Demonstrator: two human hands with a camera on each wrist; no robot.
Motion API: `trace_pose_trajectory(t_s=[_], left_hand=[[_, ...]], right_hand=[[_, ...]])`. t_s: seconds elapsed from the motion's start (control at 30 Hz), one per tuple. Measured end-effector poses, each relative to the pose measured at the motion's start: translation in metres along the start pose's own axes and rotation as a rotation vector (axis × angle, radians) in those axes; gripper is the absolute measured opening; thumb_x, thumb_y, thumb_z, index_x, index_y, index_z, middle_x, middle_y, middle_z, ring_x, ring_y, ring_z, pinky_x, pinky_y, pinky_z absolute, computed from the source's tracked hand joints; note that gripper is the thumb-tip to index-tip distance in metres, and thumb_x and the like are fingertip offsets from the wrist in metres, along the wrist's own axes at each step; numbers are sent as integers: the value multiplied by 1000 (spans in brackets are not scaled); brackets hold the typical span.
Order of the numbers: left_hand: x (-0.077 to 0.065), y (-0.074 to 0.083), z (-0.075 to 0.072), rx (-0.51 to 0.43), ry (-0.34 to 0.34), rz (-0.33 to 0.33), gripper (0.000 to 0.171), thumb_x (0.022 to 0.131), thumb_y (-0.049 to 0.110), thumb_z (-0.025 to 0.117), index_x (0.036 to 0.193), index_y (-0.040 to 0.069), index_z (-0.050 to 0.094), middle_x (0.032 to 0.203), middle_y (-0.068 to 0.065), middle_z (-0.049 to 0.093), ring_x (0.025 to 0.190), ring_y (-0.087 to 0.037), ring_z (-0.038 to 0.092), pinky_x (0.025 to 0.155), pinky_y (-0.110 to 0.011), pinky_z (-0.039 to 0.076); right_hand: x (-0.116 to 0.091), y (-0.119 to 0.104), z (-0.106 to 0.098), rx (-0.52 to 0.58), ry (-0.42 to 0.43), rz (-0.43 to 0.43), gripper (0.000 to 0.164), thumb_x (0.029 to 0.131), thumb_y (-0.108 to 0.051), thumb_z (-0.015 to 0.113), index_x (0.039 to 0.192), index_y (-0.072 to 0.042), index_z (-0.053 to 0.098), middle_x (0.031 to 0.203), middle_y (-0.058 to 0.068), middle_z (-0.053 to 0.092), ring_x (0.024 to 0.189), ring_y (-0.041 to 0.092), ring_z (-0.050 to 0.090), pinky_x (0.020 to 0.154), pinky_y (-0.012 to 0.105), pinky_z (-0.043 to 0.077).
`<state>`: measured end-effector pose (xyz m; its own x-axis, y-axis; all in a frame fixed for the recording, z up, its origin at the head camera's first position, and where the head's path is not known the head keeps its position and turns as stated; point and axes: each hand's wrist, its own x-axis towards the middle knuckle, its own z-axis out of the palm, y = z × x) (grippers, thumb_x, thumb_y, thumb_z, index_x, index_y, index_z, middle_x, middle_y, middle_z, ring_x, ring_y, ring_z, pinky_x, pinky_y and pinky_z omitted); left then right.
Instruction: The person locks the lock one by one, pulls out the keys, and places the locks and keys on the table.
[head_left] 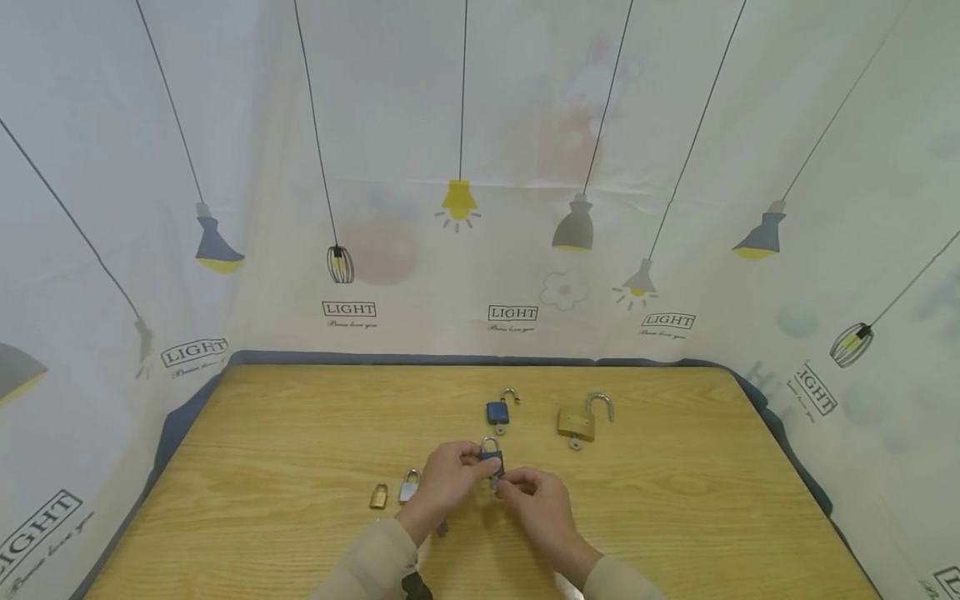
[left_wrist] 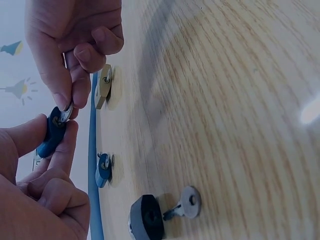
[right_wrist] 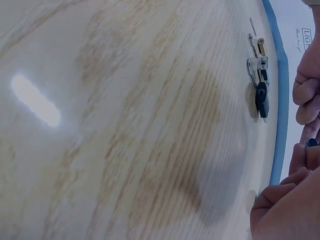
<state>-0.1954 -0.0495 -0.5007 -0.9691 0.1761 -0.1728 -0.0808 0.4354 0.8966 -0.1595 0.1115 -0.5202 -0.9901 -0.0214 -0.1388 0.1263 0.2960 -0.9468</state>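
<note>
A blue padlock (head_left: 492, 457) with its metal shackle pointing up is held by my left hand (head_left: 447, 477), between thumb and fingers. From below, the thumb and forefinger of my right hand (head_left: 542, 507) pinch a small key (left_wrist: 66, 113) at the padlock's bottom. In the left wrist view, the key's head meets the keyhole end of the blue padlock (left_wrist: 51, 134). The shackle looks closed in the head view. Only a sliver of the padlock (right_wrist: 312, 143) shows in the right wrist view, between the fingers.
On the wooden table (head_left: 300, 433), a blue padlock (head_left: 497, 412) and a larger brass padlock (head_left: 576, 423) stand with open shackles and keys inserted. Left lie a small brass padlock (head_left: 378, 497), a silver padlock (head_left: 409, 486), and a black padlock (left_wrist: 147, 218) beside a loose key (left_wrist: 187, 202).
</note>
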Motion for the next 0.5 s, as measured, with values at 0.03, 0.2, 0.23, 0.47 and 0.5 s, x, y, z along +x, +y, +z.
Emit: trace_pose_trajectory(t_s=[0.03, 0.2, 0.23, 0.47, 0.5], left_hand=[[0, 0, 0, -1, -1, 2, 28, 86, 36, 69, 97, 11, 67, 94, -2, 71, 89, -17, 60, 76, -40, 50], [1, -2, 0, -5, -6, 3, 25, 87, 36, 69, 95, 12, 67, 92, 0, 70, 88, -16, 60, 76, -39, 49], [1, -2, 0, -6, -7, 3, 24, 87, 35, 69, 95, 12, 67, 92, 0, 70, 87, -16, 60, 76, -39, 49], [1, -2, 1, -19, -7, -10, 23, 87, 35, 69, 94, 13, 68, 89, 1, 71, 84, -16, 59, 72, -37, 48], [1, -2, 1, -21, -6, -11, 23, 87, 35, 69, 94, 13, 68, 88, 1, 71, 83, -16, 58, 71, -36, 47]], right_hand=[[0, 0, 0, 4, -4, 2, 18, 87, -27, 69, 92, -10, 70, 89, 2, 69, 85, 16, 58, 74, 32, 46], [-1, 0, 0, 35, -25, 14, 21, 87, -28, 68, 94, -8, 69, 89, 4, 69, 84, 17, 60, 74, 32, 46], [-1, 0, 0, 37, -27, 15, 21, 87, -28, 68, 94, -8, 69, 88, 3, 69, 84, 17, 60, 74, 32, 46], [0, -1, 3, 27, -4, 32, 18, 86, -24, 68, 92, -7, 69, 85, 3, 70, 81, 15, 61, 73, 31, 46], [0, -1, 3, 25, -4, 35, 18, 86, -24, 68, 92, -7, 68, 85, 3, 70, 80, 15, 61, 72, 31, 46]])
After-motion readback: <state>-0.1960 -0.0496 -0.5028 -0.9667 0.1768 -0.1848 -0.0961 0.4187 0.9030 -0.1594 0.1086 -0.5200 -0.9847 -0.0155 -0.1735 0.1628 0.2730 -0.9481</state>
